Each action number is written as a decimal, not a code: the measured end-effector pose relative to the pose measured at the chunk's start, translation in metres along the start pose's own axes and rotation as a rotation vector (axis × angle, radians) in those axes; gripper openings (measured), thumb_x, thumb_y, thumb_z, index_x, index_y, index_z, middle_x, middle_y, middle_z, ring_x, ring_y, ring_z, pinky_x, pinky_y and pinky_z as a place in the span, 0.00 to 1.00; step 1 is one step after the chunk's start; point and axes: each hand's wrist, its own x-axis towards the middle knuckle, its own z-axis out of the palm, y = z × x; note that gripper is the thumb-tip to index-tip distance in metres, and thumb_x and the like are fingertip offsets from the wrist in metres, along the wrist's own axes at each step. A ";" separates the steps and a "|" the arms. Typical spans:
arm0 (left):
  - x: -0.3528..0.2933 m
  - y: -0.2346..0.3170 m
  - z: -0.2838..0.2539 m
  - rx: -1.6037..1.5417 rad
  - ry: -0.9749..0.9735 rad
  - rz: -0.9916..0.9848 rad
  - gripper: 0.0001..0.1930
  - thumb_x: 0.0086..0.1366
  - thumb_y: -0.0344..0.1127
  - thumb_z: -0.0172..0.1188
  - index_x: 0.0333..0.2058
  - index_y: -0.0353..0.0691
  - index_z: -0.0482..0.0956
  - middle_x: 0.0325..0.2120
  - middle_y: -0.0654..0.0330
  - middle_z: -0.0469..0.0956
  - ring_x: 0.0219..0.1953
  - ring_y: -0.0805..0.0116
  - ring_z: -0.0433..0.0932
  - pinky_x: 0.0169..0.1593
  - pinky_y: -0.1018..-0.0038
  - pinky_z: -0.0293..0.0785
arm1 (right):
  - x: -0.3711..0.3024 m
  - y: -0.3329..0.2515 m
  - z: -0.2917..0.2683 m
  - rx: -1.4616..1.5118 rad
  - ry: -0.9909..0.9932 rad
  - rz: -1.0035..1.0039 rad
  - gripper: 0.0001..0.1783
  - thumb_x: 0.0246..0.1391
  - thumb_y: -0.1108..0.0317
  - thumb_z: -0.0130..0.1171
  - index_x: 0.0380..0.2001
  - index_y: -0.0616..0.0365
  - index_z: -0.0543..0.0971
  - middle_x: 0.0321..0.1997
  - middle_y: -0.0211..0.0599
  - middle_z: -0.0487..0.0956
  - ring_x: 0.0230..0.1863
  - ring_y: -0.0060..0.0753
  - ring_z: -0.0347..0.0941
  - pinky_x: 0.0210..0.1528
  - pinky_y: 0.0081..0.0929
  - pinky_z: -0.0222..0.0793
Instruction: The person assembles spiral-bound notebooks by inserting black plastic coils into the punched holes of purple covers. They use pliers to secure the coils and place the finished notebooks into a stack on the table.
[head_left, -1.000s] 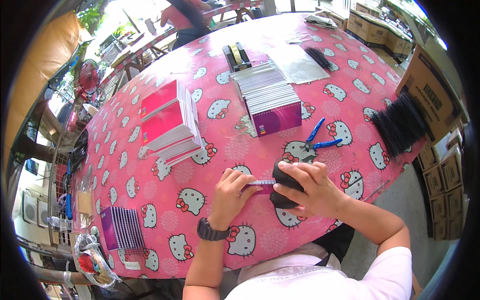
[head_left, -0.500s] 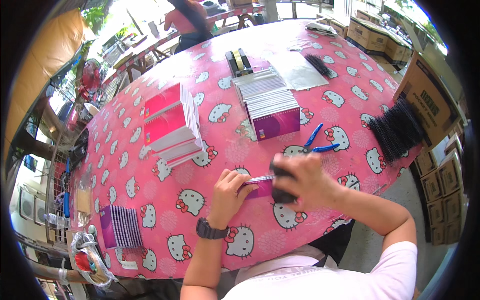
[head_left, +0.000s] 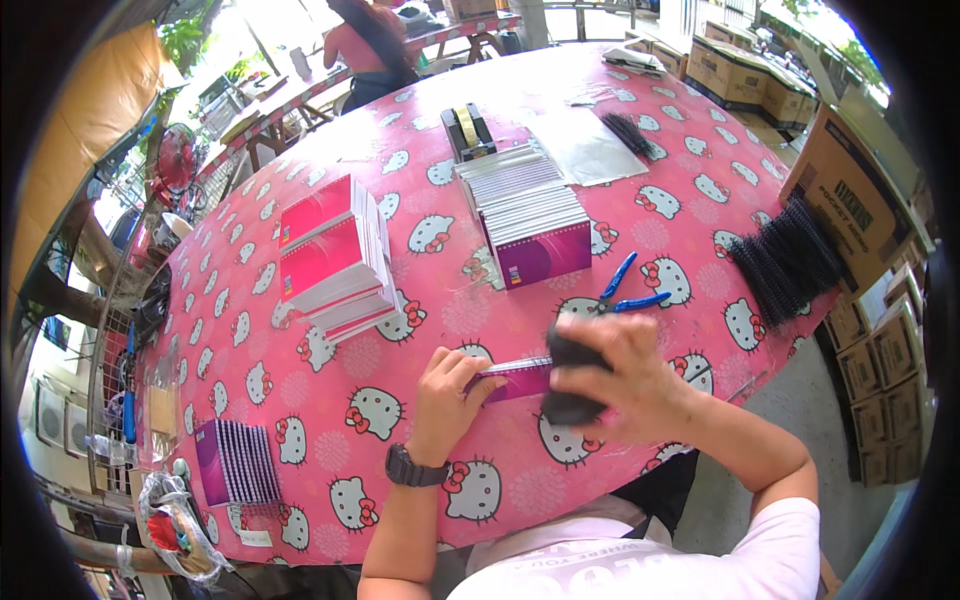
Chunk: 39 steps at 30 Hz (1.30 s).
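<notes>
My left hand (head_left: 449, 392), with a dark watch on its wrist, pinches the left end of a purple notebook (head_left: 520, 382). The notebook's hole-punched edge faces up, with white pages behind the cover. At its other end my right hand (head_left: 632, 375) is closed around a black rounded object (head_left: 573, 385), blurred, its exact kind unclear. Just beyond that hand lie cutting pliers (head_left: 630, 285) with blue handles, spread apart. A block of purple notebooks (head_left: 540, 255) stands farther away.
Stacked pink-red notebooks (head_left: 330, 260) stand to the left; bound purple notebooks (head_left: 238, 462) lie at lower left. Black spiral coils (head_left: 785, 260) sit at right beside a cardboard box (head_left: 850, 190). Behind are a tape dispenser (head_left: 467, 130) and a clear plastic sheet (head_left: 588, 145).
The view has shifted slightly. My left hand still pinches the notebook, and my right hand with the black object stays at its right end, turned a little.
</notes>
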 end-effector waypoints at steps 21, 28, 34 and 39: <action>0.016 0.052 0.009 0.149 -0.093 0.026 0.15 0.54 0.33 0.63 0.43 0.45 0.79 0.34 0.61 0.77 0.43 0.63 0.75 0.56 0.60 0.59 | 0.000 0.052 -0.021 0.420 0.015 0.275 0.33 0.28 0.52 0.77 0.42 0.50 0.79 0.63 0.43 0.66 0.61 0.46 0.59 0.62 0.45 0.53; 0.022 0.050 0.022 -0.023 -0.103 0.003 0.07 0.59 0.34 0.61 0.35 0.38 0.79 0.29 0.59 0.77 0.32 0.61 0.76 0.33 0.69 0.72 | -0.013 0.081 -0.025 0.622 0.066 0.369 0.33 0.31 0.52 0.76 0.43 0.54 0.79 0.63 0.44 0.66 0.63 0.45 0.60 0.63 0.42 0.55; 0.015 0.050 0.020 0.081 -0.183 0.048 0.07 0.56 0.34 0.63 0.32 0.39 0.77 0.29 0.60 0.76 0.32 0.60 0.75 0.35 0.65 0.71 | -0.022 0.095 -0.009 0.846 0.076 0.456 0.31 0.38 0.50 0.72 0.43 0.57 0.79 0.59 0.47 0.69 0.58 0.37 0.66 0.59 0.32 0.59; 0.007 0.053 0.013 0.015 -0.153 0.091 0.07 0.58 0.35 0.62 0.33 0.39 0.77 0.27 0.60 0.77 0.31 0.60 0.75 0.36 0.67 0.71 | -0.016 0.100 0.005 1.150 -0.155 0.501 0.29 0.46 0.50 0.68 0.44 0.61 0.77 0.40 0.32 0.74 0.41 0.22 0.69 0.44 0.20 0.65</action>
